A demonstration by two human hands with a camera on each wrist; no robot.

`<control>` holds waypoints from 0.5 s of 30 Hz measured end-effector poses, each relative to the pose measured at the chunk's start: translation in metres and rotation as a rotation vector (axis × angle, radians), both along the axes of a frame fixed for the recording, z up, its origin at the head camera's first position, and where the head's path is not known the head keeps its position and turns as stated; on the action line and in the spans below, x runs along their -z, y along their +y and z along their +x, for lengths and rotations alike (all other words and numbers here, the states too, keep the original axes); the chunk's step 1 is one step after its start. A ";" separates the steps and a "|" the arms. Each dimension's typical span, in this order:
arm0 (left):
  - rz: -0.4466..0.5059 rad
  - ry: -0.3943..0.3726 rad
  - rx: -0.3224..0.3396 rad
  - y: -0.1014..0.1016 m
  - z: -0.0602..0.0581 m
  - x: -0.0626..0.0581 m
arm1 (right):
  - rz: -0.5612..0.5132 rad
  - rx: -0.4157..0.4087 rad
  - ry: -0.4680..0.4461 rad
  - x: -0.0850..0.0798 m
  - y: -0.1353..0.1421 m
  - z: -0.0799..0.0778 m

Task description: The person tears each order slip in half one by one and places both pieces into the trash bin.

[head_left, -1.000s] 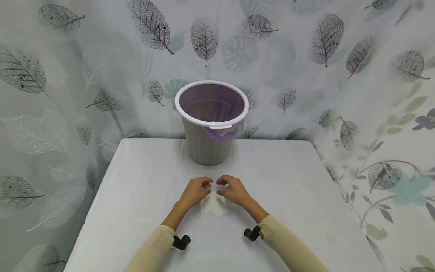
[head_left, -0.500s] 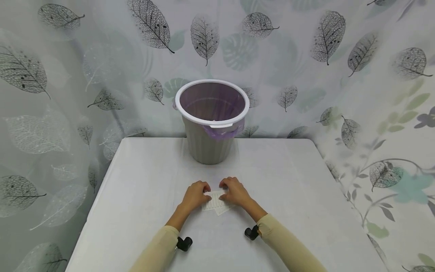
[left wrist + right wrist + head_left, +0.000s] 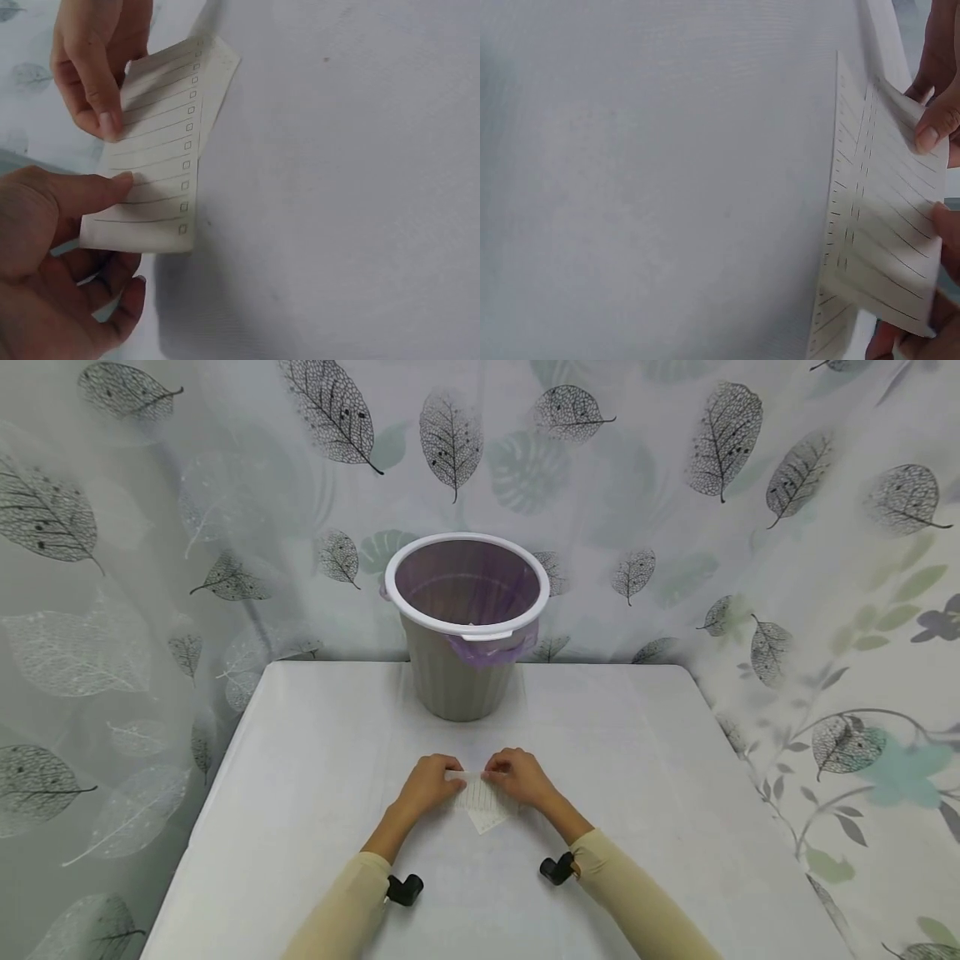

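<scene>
Both hands pinch the far edge of a white checklist sheet [image 3: 472,789], printed with ruled lines and small square boxes. On its left end, my left hand [image 3: 429,785] has the thumb on top and fingers beneath, as the left wrist view shows. My right hand [image 3: 521,777] grips the same edge farther right, thumb over the printed face. The sheet [image 3: 154,161] is tilted, with its gripped edge raised and a shadow below it. Beneath it a second paper sheet [image 3: 486,821] lies on the table at an angle, mostly covered by the first.
A grey bin [image 3: 459,681] with a white rim and purple liner stands at the back of the table, beyond the hands. White cloth covers the table [image 3: 315,735]. A leaf-patterned curtain [image 3: 660,468] hangs behind and along both sides.
The hands hovered close together over the papers, then spread to the top sheet's far corners. Now they pinch that edge, and it has come up from the sheet below.
</scene>
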State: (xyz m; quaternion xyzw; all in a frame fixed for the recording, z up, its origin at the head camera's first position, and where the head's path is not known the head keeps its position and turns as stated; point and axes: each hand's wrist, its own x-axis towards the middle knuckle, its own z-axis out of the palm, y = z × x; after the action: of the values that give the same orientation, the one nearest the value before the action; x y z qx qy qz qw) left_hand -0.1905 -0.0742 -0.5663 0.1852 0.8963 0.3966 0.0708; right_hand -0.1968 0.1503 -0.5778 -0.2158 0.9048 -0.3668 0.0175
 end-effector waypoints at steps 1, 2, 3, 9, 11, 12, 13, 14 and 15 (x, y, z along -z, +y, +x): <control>0.006 0.003 0.004 0.000 -0.001 -0.001 | -0.025 -0.001 0.008 -0.002 0.000 0.000; 0.012 0.008 0.006 -0.001 -0.002 -0.002 | -0.043 0.002 0.009 -0.004 0.000 0.001; 0.015 0.016 0.013 -0.001 -0.002 -0.004 | -0.061 0.003 0.010 -0.007 0.000 0.001; 0.067 0.090 0.050 0.001 -0.005 -0.015 | -0.108 0.004 0.049 -0.014 -0.002 0.001; 0.072 0.098 0.062 0.002 -0.005 -0.018 | -0.117 0.006 0.061 -0.017 -0.003 0.001; 0.071 0.098 0.067 0.003 -0.005 -0.019 | -0.119 0.008 0.064 -0.018 -0.003 0.002; 0.070 0.095 0.073 0.003 -0.005 -0.020 | -0.122 0.007 0.066 -0.019 -0.003 0.002; 0.070 0.093 0.079 0.004 -0.005 -0.021 | -0.126 0.006 0.066 -0.020 -0.003 0.002; 0.069 0.089 0.084 0.004 -0.005 -0.022 | -0.129 0.004 0.066 -0.021 -0.003 0.003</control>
State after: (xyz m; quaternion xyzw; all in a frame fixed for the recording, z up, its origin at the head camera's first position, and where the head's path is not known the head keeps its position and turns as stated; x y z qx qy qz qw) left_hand -0.1959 -0.0701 -0.5444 0.2425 0.8758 0.4153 0.0411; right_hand -0.1942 0.1469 -0.5569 -0.2265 0.8798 -0.4170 -0.0267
